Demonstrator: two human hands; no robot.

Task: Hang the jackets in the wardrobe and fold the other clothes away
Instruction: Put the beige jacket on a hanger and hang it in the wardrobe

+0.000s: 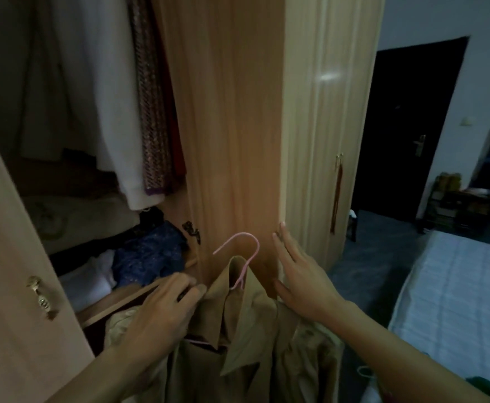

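Observation:
A tan jacket (pixel 246 338) hangs on a pink hanger (pixel 245 257) low in the middle of the view, its hook pointing up in front of the open wardrobe door. My left hand (pixel 162 309) grips the jacket at the left shoulder, by the collar. My right hand (pixel 299 274) is spread flat with its fingers apart, its fingertips on the edge of the wooden wardrobe door (pixel 238 126), just right of the collar. The wardrobe's inside (pixel 78 112) lies to the left, dim, with garments hanging.
Hanging inside are a white garment (pixel 113 112) and a patterned purple one (pixel 150 126). Folded clothes, a blue cloth (pixel 150 254) among them, are piled below. Another wardrobe door (pixel 20 286) stands open at left. A bed (pixel 464 301) is at right, with a dark doorway (pixel 406 126) beyond it.

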